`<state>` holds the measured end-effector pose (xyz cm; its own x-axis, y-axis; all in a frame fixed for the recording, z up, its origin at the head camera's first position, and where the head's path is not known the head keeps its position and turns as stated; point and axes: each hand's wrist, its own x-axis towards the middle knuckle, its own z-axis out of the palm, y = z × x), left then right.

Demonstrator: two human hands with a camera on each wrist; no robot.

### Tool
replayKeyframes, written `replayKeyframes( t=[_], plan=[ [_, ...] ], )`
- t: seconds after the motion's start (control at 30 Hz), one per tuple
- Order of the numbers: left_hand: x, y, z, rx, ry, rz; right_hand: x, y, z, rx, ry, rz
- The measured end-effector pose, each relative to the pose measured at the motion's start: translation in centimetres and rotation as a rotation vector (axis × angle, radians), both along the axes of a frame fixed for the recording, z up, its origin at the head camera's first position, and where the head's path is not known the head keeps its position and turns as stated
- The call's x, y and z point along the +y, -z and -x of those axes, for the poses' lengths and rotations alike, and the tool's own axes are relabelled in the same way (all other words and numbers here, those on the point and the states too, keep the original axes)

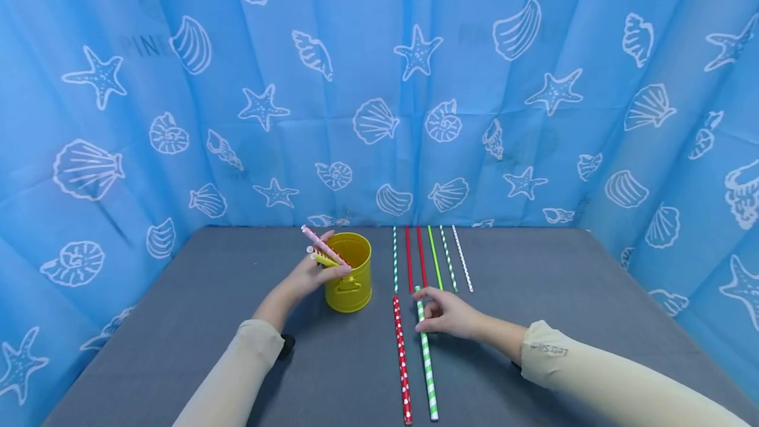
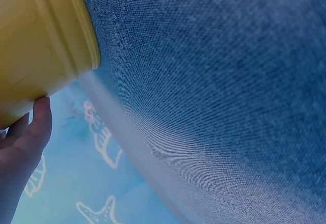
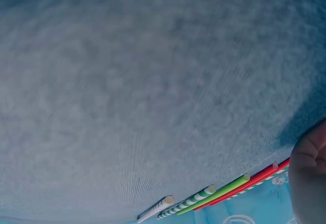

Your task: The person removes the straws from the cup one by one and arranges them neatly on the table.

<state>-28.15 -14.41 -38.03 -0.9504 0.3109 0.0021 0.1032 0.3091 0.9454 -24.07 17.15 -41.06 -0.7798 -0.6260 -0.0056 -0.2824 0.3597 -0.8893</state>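
Blue seashell-and-starfish curtain [image 1: 379, 150] hanging across the far side, left and right too
Grey cloth-covered table [image 1: 522, 256] in front of it, cream sleeves [image 1: 225, 374] reaching over it from near left and near right
Yellow bucket [image 1: 348, 300] upright on the table's far part, a bit left of the middle
Left hand [image 1: 305, 277] curled round the bucket's left side, thumb at the near rim
Right hand [image 1: 452, 313] right of the bucket, thumb and index pinching the light-green striped straw [image 1: 427, 368] by its far end; from here I can't tell how tightly
That straw points near to far, just right of the red heart-print straw [image 1: 402, 361], which lies on the table
Farther off, a row of thinner straws, left to right: dark-green striped straw [image 1: 395, 261], two red straws [image 1: 409, 261], lime straw [image 1: 435, 257], green spiral straw [image 1: 448, 258], white dotted straw [image 1: 462, 258]
Smallest showing: pink patterned straw [image 1: 318, 240] and yellow straws [image 1: 323, 259], leaning left over the bucket's rim, across the left hand; can't tell if it grips them too
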Motion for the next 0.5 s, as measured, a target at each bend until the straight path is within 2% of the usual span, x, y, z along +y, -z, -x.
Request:
replayKeyframes(
  t=[0.3,0.5],
  plan=[
    [-0.1,-0.2,-0.1,0.0,-0.004,0.009,-0.6,0.3,-0.1,0.031,-0.043,-0.101],
    [0.0,-0.2,-0.1,-0.005,0.005,0.007,0.8,-0.2,-0.3,0.075,-0.088,-0.173]
  ],
)
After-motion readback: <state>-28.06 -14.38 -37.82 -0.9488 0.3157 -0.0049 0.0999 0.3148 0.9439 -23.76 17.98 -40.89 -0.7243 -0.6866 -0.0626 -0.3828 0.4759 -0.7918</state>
